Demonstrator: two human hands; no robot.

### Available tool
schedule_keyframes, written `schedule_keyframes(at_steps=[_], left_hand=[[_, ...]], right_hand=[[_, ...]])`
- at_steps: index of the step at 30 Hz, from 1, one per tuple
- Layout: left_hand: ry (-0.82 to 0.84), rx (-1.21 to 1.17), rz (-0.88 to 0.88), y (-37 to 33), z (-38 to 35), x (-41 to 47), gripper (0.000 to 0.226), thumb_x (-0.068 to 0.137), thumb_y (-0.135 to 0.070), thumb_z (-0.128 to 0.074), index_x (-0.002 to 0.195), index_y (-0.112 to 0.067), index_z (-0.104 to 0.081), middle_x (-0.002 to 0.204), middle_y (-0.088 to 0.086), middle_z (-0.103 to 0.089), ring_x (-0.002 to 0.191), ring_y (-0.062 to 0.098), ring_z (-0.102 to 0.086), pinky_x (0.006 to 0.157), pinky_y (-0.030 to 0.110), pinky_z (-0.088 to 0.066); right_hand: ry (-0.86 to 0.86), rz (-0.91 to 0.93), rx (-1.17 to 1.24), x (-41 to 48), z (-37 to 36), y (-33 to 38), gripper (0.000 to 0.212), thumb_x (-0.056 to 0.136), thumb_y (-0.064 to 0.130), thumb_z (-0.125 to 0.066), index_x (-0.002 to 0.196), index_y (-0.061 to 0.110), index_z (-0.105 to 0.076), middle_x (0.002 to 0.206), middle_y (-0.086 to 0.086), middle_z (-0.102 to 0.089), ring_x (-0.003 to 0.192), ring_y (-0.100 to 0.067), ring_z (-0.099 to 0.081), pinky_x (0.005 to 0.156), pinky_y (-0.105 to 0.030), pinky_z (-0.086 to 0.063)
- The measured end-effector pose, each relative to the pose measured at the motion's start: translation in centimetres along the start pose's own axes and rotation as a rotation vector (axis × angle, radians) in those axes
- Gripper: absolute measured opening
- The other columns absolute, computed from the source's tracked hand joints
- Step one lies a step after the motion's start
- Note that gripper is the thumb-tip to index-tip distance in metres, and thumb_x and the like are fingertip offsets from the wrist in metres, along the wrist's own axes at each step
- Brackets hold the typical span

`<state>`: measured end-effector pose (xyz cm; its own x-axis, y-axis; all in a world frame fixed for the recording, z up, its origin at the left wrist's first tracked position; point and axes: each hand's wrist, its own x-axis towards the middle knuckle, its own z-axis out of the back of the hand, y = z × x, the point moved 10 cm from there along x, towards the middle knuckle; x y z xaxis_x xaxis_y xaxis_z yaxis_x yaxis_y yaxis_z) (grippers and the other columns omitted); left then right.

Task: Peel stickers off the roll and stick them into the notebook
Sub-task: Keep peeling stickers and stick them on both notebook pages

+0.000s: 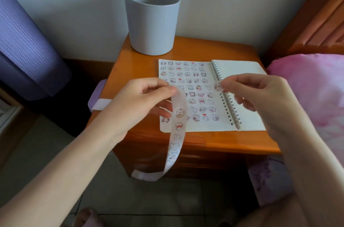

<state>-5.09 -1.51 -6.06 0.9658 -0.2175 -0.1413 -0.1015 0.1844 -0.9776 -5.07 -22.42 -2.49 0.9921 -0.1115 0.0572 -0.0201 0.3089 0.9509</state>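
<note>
Wooden bench (134, 70), open notebook (240, 70) under the fingers (160, 90). Left hand (141, 100) pinches sticker strip (179, 126); right hand (260, 96) pinches one sticker (217, 86).

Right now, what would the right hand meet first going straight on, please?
Probably the sticker strip in the left hand; the right hand, pinching a sticker, points leftward at it; depth is unclear.
</note>
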Motion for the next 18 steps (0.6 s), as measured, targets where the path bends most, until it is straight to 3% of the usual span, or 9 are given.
schedule_keyframes(at_steps=[4,8,12,18], left_hand=[[-0.004,-0.01,-0.05,-1.3,-1.9,1.2,0.015,0.089,-0.025,-0.059,0.094,-0.015,-0.07,0.091,0.0,-0.073,0.078,0.012,-0.071,0.069,0.024,-0.058],[-0.084,0.177,-0.191,-3.2,-2.8,2.4,0.014,0.089,-0.033,-0.057,0.091,-0.025,-0.068,0.088,-0.014,-0.069,0.082,-0.008,-0.062,0.064,0.001,-0.044],[-0.045,0.237,-0.187,-2.9,-4.2,4.1,0.018,0.089,-0.035,-0.056,0.098,-0.025,-0.067,0.094,-0.014,-0.069,0.082,-0.002,-0.065,0.076,0.015,-0.052],[0.001,0.306,-0.13,-1.6,-5.2,6.6,0.024,0.088,-0.038,-0.056,0.106,-0.026,-0.067,0.104,-0.017,-0.067,0.099,-0.004,-0.06,0.086,0.016,-0.045]], right_hand=[[-0.019,-0.024,-0.026,2.0,2.1,-0.6,0.007,0.078,0.022,-0.073,0.072,0.018,-0.075,0.065,0.003,-0.068,0.057,-0.009,-0.045,0.046,-0.014,-0.037],[-0.058,-0.027,-0.133,4.8,3.8,-1.3,0.006,0.081,0.023,-0.071,0.078,0.02,-0.074,0.066,0.003,-0.066,0.058,-0.009,-0.045,0.05,-0.017,-0.038],[-0.058,-0.038,-0.182,8.6,4.3,-2.7,0.007,0.083,0.021,-0.069,0.081,0.017,-0.074,0.064,0.0,-0.062,0.054,-0.009,-0.041,0.049,-0.02,-0.034],[0.003,-0.027,-0.238,13.2,3.3,-3.9,0.006,0.084,0.016,-0.068,0.086,0.013,-0.073,0.072,0.005,-0.067,0.053,-0.006,-0.045,0.046,-0.014,-0.036]])
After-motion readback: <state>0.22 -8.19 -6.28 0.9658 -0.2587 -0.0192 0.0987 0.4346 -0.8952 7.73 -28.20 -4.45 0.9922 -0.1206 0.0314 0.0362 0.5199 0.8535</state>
